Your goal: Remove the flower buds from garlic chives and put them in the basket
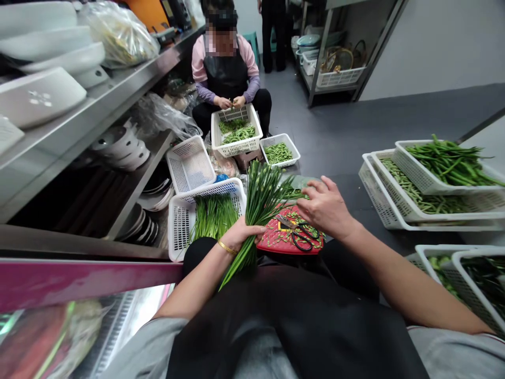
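Note:
My left hand [241, 235] is closed around a thick bunch of flowering garlic chives [262, 197], with the budded tips pointing away from me and the cut ends toward my lap. To the right, my right hand [325, 208] is raised with fingers bent and apart, and nothing shows in it. Below and between the hands, black-handled scissors [298, 230] lie on a red quilted surface [272, 239] strewn with short green clippings. More chives [215, 218] lie in a white basket [175, 226] left of my left hand.
Opposite me, a seated person [224, 68] handles greens over a white basket [236, 150]. A small basket of cut beans [278, 152] sits beside it. Stacked baskets of long green peppers [445, 160] and beans stand right. A steel shelf [130, 87] with dishes runs along the left.

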The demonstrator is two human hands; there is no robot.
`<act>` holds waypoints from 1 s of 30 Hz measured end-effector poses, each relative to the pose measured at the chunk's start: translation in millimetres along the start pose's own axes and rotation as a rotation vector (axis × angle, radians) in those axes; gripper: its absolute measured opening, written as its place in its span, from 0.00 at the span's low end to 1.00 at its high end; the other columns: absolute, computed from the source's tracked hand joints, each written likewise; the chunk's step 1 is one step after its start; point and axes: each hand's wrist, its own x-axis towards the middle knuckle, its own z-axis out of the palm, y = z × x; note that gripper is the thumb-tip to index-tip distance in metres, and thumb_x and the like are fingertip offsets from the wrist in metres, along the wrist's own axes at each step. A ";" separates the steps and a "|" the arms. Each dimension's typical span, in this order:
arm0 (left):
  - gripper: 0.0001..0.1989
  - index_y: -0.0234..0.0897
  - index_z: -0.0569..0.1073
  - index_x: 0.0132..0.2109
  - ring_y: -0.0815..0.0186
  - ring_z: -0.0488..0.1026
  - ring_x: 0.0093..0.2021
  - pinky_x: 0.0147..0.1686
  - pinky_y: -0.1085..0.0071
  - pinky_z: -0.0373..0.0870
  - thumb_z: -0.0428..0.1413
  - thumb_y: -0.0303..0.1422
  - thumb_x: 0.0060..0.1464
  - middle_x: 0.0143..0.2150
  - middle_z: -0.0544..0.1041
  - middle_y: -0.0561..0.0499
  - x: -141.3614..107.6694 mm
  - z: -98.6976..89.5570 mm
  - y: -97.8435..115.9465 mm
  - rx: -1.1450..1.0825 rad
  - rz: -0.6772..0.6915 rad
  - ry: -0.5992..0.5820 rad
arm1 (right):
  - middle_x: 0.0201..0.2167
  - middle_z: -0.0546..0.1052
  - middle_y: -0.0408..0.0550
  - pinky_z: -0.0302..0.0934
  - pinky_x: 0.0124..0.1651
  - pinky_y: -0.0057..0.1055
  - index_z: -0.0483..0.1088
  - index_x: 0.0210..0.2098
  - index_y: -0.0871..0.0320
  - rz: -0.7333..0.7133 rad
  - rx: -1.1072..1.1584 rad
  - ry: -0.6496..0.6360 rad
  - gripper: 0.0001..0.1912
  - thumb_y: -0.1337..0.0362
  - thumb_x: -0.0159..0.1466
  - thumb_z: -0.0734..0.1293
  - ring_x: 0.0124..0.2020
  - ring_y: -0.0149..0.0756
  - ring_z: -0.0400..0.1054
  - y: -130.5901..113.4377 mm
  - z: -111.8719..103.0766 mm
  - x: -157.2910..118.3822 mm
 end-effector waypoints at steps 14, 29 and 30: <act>0.17 0.33 0.66 0.21 0.74 0.61 0.16 0.18 0.75 0.56 0.65 0.37 0.36 0.14 0.66 0.56 -8.6 5.5 4.1 0.234 0.018 0.020 | 0.41 0.78 0.51 0.63 0.51 0.41 0.75 0.37 0.55 0.195 0.600 0.453 0.15 0.52 0.56 0.70 0.45 0.42 0.71 29.1 -18.6 7.6; 0.19 0.31 0.66 0.16 0.73 0.61 0.14 0.17 0.74 0.57 0.65 0.38 0.38 0.12 0.65 0.53 -4.7 -19.1 -2.7 0.140 0.053 0.021 | 0.30 0.77 0.49 0.63 0.36 0.31 0.73 0.32 0.57 -0.069 0.306 -0.080 0.09 0.67 0.61 0.61 0.31 0.34 0.70 53.6 -1.3 -1.7; 0.19 0.31 0.66 0.16 0.73 0.62 0.14 0.18 0.74 0.57 0.65 0.38 0.38 0.12 0.65 0.52 -4.9 -20.6 -3.4 0.136 0.057 0.024 | 0.33 0.77 0.49 0.64 0.38 0.32 0.74 0.36 0.57 -0.037 0.321 -0.023 0.11 0.68 0.61 0.60 0.33 0.35 0.71 55.3 -0.1 -5.0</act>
